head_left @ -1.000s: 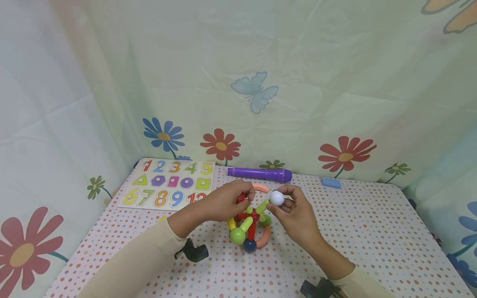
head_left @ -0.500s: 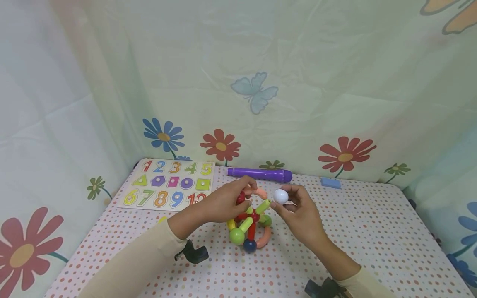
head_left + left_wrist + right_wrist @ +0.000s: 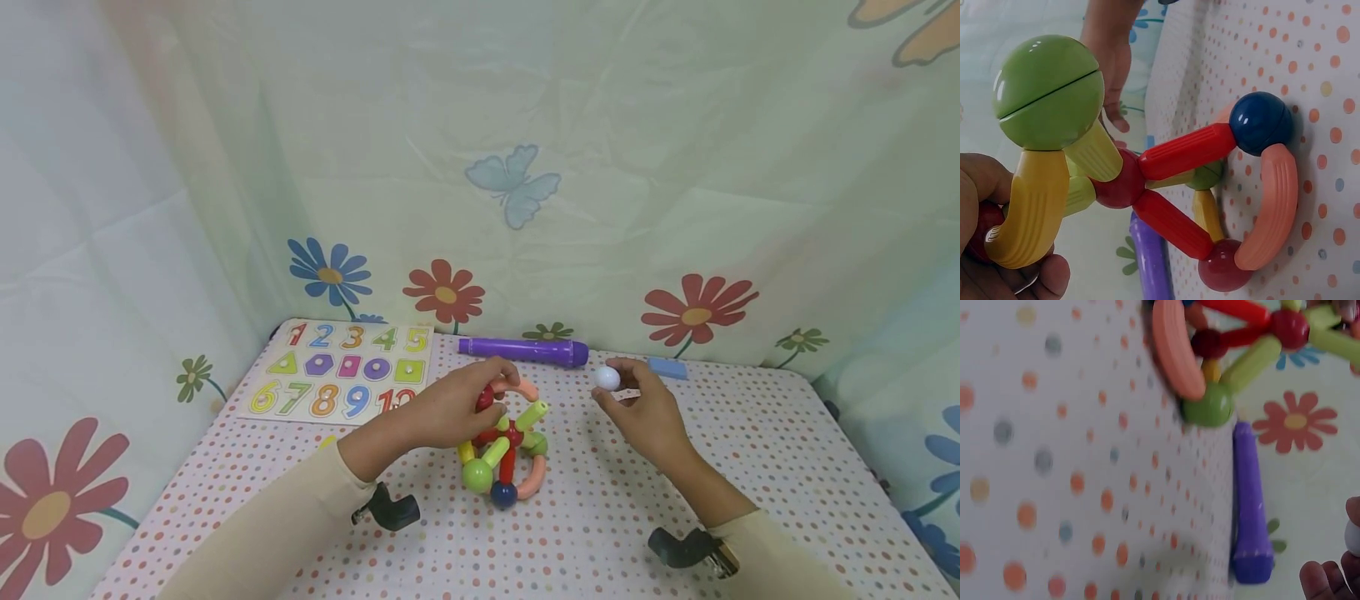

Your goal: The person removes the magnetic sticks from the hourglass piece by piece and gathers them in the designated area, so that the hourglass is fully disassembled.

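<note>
My left hand (image 3: pixel 450 407) grips a red ball (image 3: pixel 485 398) at the upper left of a magnetic ball-and-stick model (image 3: pixel 507 463). In the left wrist view, its fingers curl round that red ball (image 3: pixel 984 232), partly hidden behind a curved yellow stick (image 3: pixel 1030 209). Green, dark blue and red balls join straight and curved sticks around a central red ball (image 3: pixel 1120 179). One light green stick (image 3: pixel 532 415) points up to the right with a bare end. To the right of the model, my right hand (image 3: pixel 651 418) pinches a white ball (image 3: pixel 607 378) between thumb and fingers, apart from the model.
A number puzzle board (image 3: pixel 341 367) lies at the back left. The purple toy microphone (image 3: pixel 522 351) lies along the back edge, with a blue block (image 3: pixel 667 368) further right behind my right hand. A dotted cloth (image 3: pixel 570 546) covers the table; a printed curtain hangs behind.
My right hand has drawn the white ball away from the light green stick's end, moving to the right and slightly back. The left hand and the model have stayed nearly still.
</note>
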`<move>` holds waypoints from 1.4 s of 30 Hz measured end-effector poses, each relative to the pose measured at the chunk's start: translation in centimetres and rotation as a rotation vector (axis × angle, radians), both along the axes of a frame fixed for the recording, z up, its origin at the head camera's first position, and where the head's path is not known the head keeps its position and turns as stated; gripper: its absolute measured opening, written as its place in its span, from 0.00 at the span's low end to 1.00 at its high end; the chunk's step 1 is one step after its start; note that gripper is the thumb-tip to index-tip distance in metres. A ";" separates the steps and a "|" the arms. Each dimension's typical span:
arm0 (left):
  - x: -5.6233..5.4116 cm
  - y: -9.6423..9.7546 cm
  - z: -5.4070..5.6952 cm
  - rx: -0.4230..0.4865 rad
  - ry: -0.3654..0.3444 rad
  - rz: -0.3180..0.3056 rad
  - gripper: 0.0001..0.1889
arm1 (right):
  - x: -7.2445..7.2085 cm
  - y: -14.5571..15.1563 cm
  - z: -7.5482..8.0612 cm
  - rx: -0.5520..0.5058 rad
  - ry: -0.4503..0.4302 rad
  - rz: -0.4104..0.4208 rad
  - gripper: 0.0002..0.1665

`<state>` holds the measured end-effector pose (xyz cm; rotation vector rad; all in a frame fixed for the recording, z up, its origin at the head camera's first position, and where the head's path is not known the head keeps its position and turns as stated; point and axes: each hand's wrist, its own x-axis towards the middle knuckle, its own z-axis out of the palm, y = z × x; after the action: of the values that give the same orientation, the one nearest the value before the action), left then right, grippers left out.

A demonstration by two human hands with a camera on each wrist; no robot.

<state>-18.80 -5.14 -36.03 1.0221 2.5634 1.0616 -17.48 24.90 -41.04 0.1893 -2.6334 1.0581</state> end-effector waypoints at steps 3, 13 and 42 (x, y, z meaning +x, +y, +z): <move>0.0 0.0 0.0 0.001 -0.006 0.004 0.23 | -0.9 1.3 -0.5 0.009 -0.034 -0.007 0.29; 0.0 -0.1 0.1 0.008 -0.029 0.005 0.23 | -3.0 3.7 -2.3 0.061 -0.108 -0.069 0.30; 0.1 0.1 0.0 0.015 -0.052 0.019 0.24 | -7.1 4.8 -4.2 0.089 -0.339 -0.155 0.33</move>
<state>-18.67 -5.08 -36.00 0.9629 2.5319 1.0993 -24.57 29.70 -45.25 -0.1902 -2.9383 0.9965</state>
